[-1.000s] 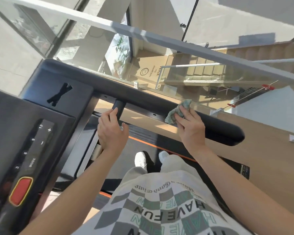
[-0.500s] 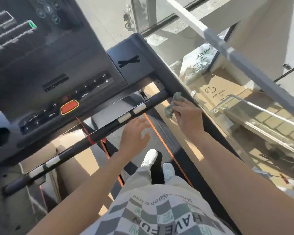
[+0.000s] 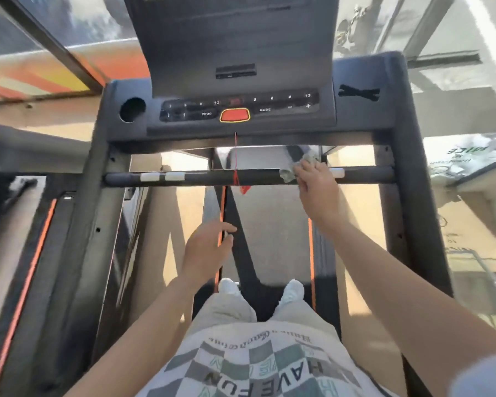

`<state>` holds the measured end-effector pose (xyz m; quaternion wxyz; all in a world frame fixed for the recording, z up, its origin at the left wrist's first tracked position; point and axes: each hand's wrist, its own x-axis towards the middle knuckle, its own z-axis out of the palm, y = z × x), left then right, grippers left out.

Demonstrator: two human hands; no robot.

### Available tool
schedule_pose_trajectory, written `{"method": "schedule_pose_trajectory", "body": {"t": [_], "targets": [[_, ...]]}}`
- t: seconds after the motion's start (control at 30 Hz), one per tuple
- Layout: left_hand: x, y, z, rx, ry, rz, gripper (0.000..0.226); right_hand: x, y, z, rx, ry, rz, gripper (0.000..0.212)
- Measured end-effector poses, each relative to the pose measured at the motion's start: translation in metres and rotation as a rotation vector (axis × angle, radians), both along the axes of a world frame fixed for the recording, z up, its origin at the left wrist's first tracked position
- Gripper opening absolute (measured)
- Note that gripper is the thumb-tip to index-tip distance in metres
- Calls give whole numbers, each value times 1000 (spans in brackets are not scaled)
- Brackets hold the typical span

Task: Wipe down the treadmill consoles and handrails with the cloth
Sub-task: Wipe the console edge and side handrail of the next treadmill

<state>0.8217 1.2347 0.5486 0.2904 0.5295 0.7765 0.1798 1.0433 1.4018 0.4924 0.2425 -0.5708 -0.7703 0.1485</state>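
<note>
1. Plainly the biggest thing here, the treadmill console (image 3: 241, 110) stands beyond and above both hands. Neither touches it, so I judge it is not the part being wiped now.
2. The front handrail (image 3: 198, 177) runs crosswise under the right hand and extends well to that hand's left. It is within easy reach, which is probably why the wipe is here.
3. The right hand (image 3: 317, 184) reaches forward with the arm nearly straight. It lies over the rail with its fingers curled down, clamping the cloth against the bar so pressure goes into the surface.
4. The left hand (image 3: 205, 250) hangs nearer the body, below and left of the right hand. Its fingers are loosely spread and hold nothing; it seems only to be kept out of the way.
5. The cloth (image 3: 287, 175) is bunched under the right fingertips. It pokes out on their left side and lies on the rail.
6. A red cord (image 3: 236, 156) hangs across the rail, left of the cloth, and could snag.
</note>
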Motion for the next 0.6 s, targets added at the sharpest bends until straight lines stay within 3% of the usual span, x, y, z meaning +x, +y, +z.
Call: {"method": "schedule_pose_trajectory", "body": {"t": [0.1,0.2,0.27,0.4,0.53,0.6], "targets": [[-12,-6,2,-8,-44,83,18,-41,-4,10,-35,-13,103,34],[-34,-14,1,36,-64,110,19,-71,-10,29,-114,72,253,25],[-57,-20,-3,44,14,127,21,-91,-10,42,-203,134,294,24],[-124,-39,-6,184,294,200,28,-145,-7,52,-94,162,313,29],[-196,-49,-13,104,591,240,57,-201,-4,25,-215,-127,398,47],[-227,-51,-17,-1,669,241,71,-219,-14,12,-147,-319,418,60]]}}
